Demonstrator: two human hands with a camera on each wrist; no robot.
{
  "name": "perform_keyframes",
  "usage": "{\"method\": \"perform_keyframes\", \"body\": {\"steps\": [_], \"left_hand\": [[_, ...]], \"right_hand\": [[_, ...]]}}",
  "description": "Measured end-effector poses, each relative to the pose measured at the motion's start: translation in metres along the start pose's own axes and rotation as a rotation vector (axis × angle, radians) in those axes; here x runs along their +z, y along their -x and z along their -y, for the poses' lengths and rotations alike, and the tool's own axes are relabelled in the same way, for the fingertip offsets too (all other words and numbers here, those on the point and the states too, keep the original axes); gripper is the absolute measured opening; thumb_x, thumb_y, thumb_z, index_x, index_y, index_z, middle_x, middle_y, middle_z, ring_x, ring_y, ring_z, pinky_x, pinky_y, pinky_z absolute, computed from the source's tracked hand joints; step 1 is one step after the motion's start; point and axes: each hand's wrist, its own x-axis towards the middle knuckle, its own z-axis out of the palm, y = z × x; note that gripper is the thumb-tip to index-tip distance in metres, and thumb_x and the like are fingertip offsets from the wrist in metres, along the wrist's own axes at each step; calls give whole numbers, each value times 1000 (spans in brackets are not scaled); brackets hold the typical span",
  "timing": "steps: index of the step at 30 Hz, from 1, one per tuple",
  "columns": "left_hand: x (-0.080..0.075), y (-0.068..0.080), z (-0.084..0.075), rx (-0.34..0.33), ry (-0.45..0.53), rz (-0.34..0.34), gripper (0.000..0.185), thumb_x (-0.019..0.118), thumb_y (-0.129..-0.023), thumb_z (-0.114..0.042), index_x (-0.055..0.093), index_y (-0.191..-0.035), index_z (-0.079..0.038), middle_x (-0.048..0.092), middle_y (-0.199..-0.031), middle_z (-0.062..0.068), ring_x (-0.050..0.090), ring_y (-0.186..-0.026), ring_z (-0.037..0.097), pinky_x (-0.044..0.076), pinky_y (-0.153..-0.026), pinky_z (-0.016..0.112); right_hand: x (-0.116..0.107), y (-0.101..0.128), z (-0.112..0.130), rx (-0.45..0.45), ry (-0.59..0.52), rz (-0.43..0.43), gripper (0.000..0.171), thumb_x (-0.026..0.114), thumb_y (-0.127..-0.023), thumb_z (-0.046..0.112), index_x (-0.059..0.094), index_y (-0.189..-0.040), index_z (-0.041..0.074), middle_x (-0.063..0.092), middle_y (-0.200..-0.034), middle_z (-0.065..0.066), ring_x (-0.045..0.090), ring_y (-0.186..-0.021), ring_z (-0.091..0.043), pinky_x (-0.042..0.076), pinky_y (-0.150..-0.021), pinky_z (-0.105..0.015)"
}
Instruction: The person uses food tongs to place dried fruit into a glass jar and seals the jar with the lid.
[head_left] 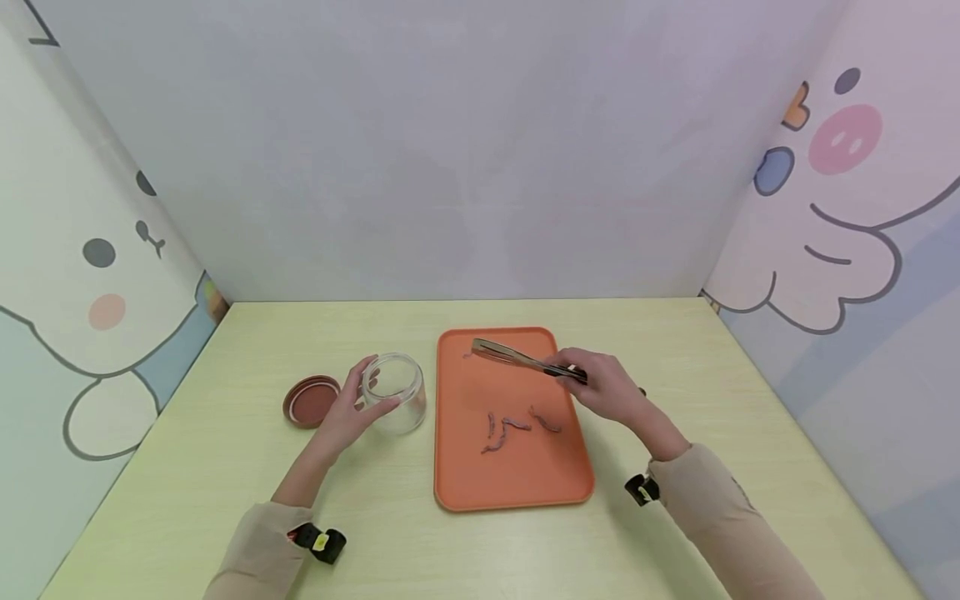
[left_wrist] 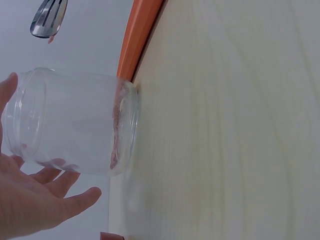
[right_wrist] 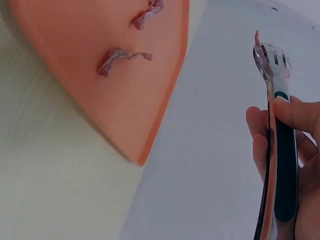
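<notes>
My left hand [head_left: 348, 421] holds a clear glass jar [head_left: 408, 412], its thumb and fingers around the upper part. The jar stands upright on the table, its mouth uncovered. Reddish-brown bits show at the jar's bottom in the left wrist view; whether they lie inside is hard to tell. My right hand [head_left: 606, 386] grips metal tongs [head_left: 513, 356] by their dark handles, above the orange tray [head_left: 517, 485]. At the tongs' tips a small reddish strip [right_wrist: 257, 37] sticks out. Several twisted reddish-brown strips [head_left: 546, 423] lie on the tray.
A round reddish-brown lid [head_left: 312, 403] lies on the table to the left of the jar. The tray stands just right of the jar. Printed cartoon walls [head_left: 840, 183] close in the pale wooden table [head_left: 375, 533] at the sides, with a plain wall behind.
</notes>
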Motion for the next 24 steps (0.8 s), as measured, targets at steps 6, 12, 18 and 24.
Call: {"method": "perform_keyframes", "body": {"steps": [6, 12, 18, 24], "left_hand": [[0, 0, 0, -2, 2, 2, 81, 66, -78, -37, 16, -139, -22, 27, -138, 15, 21, -125, 34, 20, -96, 55], [0, 0, 0, 9, 12, 3, 80, 66, -78, -36, 16, -139, -21, 27, -138, 15, 22, -125, 33, 20, -96, 55], [-1, 0, -1, 0, 9, 8, 80, 66, -78, -37, 16, -139, -21, 25, -139, 15, 20, -126, 34, 20, -96, 55], [0, 1, -2, 0, 1, 13, 80, 65, -80, -34, 15, -140, -19, 23, -139, 15, 19, -126, 33, 20, -96, 55]], "right_hand": [[3, -14, 11, -38, -33, 2, 30, 61, -80, -2, 60, -107, 11, 56, -79, 3, 29, -45, -5, 29, -41, -20], [9, -29, 24, -83, -53, 2, 31, 61, -80, -1, 59, -109, 11, 60, -88, 0, 28, -46, -4, 28, -41, -21], [20, -43, 34, -114, -43, 3, 27, 61, -81, 1, 60, -106, 10, 60, -91, 1, 33, -49, -4, 29, -43, -21], [33, -51, 42, -106, -92, 22, 25, 60, -82, 2, 60, -105, 10, 61, -88, 0, 34, -50, -5, 30, -44, -22]]}}
